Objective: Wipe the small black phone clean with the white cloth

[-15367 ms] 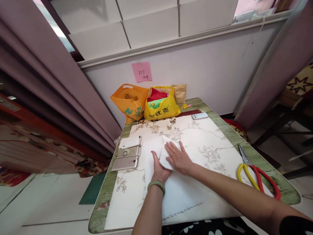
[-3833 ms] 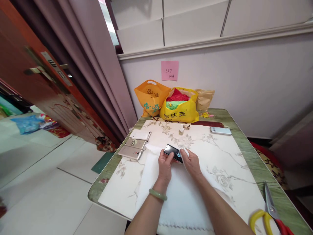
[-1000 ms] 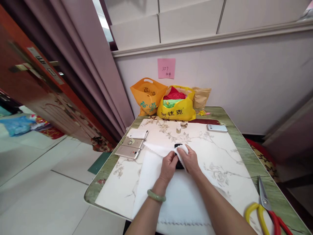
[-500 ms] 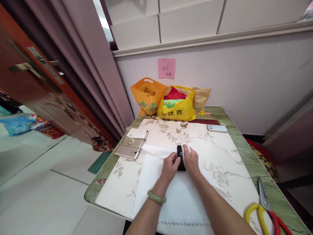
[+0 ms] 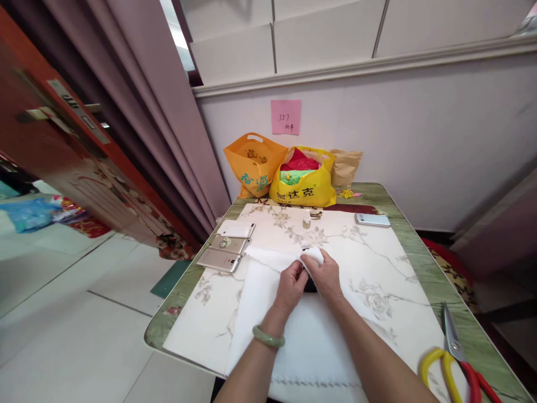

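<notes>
White fabric cloth (image 5: pixel 314 256) over a small black rectangular phone (image 5: pixel 310 285)
The left hand (image 5: pixel 290 284) grips the phone's side; the right hand (image 5: pixel 325 275) pinches the cloth against its upper part.

LABELS: Pink note (image 5: pixel 286 117) on wall: handwritten "357", smaller characters beneath | Orange bag (image 5: pixel 254 168), front: teal lettering, first character "香", second apparently "遇", partly distorted by creasing | Yellow bag (image 5: pixel 305 193), front: black lettering ending "达克", leading character folded | Gold phone (image 5: pixel 218 261), back: marking too small to read
</notes>
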`<action>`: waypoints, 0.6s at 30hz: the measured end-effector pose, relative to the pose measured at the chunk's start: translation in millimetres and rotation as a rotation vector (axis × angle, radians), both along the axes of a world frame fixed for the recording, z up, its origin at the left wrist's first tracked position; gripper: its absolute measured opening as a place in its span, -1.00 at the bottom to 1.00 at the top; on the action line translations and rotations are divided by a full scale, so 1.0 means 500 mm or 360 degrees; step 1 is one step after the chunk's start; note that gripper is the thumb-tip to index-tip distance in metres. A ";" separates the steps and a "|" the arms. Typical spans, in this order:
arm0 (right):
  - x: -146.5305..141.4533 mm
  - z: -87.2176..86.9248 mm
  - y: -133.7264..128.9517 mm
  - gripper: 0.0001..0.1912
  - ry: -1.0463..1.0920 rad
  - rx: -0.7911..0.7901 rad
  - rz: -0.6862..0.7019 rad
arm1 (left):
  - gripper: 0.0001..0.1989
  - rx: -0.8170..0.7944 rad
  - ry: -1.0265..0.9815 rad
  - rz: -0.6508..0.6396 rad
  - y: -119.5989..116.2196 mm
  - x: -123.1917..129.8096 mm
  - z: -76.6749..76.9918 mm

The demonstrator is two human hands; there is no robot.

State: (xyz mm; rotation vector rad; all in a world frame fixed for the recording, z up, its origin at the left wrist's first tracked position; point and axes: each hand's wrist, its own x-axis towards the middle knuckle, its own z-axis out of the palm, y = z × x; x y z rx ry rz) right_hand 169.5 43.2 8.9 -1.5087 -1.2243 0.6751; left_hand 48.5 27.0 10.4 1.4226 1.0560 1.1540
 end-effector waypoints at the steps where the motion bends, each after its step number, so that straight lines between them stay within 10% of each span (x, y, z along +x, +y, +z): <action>1: 0.000 0.001 0.000 -0.60 -0.0002 -0.0013 0.0009 | -0.77 0.0000 -0.0009 0.0005 0.000 0.000 0.000; 18: 0.002 0.005 -0.002 -0.60 -0.0025 0.0072 0.0306 | -0.70 -0.0309 -0.0588 0.0281 0.007 -0.002 -0.006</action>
